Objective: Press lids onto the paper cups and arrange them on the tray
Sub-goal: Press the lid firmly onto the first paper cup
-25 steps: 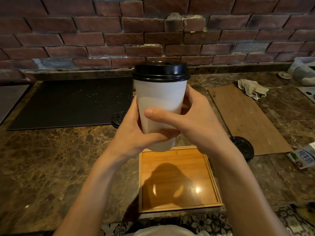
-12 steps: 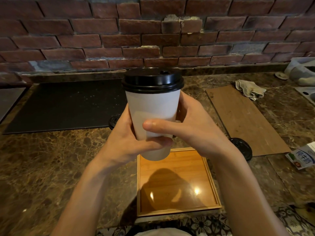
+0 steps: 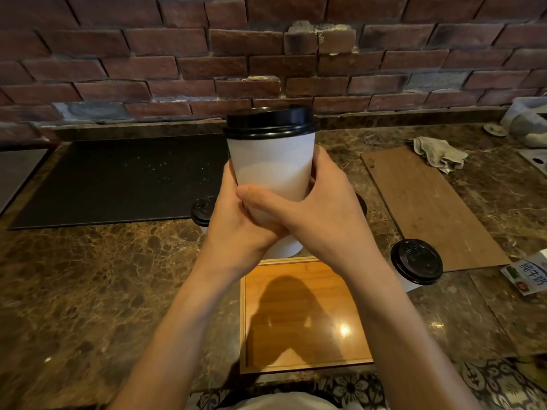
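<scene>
Both hands held one white paper cup [image 3: 270, 167], black lid [image 3: 269, 121] seated on top. Cup was upright, off the counter, above the far edge of the wooden tray [image 3: 243, 321]. Left hand [image 3: 236, 229] curled round its lower left side, right hand [image 3: 325, 220] round the right, right thumb across the front. Second lidded cup [image 3: 416, 261] stood on the marble just right of the tray. A third [image 3: 202, 210] showed partly behind my left hand, at the near edge of the black mat [image 3: 118, 179]. Rag [image 3: 438, 152] lay at the far end of the wood board [image 3: 429, 208].
</scene>
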Tool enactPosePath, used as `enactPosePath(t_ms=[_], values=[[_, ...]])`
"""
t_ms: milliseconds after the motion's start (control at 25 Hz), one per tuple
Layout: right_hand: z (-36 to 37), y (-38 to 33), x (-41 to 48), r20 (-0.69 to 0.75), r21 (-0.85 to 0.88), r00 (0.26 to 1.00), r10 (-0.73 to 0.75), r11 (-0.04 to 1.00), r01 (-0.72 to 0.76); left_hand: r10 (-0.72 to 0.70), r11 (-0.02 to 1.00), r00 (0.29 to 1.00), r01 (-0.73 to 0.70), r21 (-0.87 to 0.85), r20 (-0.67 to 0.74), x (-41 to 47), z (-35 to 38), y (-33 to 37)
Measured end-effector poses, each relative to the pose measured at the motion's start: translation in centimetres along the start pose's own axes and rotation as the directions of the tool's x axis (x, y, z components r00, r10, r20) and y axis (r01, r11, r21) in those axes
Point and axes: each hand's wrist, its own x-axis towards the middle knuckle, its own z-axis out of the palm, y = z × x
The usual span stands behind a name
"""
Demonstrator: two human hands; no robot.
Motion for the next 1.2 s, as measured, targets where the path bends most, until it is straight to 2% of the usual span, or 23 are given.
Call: enactPosePath(t_ms=[280, 680, 920, 1200], values=[[-0.7, 0.1, 0.4, 0.02, 0.075, 1.0, 0.001, 0.997, -0.003, -0.071, 0.997, 0.995, 0.07, 0.022, 0.068, 0.2, -0.6, 0.4], [-2.3, -0.1, 0.4, 0.295, 0.405, 0.955, -0.032, 0.909, -0.095, -0.057, 0.986, 0.964, 0.096, -0.139, 0.259, -0.1, -1.9, 1.0], [-2.1, -0.1, 0.3, 0.282, 0.274, 0.959, -0.014, 0.959, -0.066, -0.082, 0.984, 0.97, 0.115, -0.135, 0.229, -0.5, -1.5, 0.8], [-1.8, -0.7, 0.4, 0.121, 0.165, 0.993, -0.008, 0.986, -0.012, -0.038, 0.999, 0.995, 0.04, -0.016, 0.089, 0.0, -0.9, 1.1]])
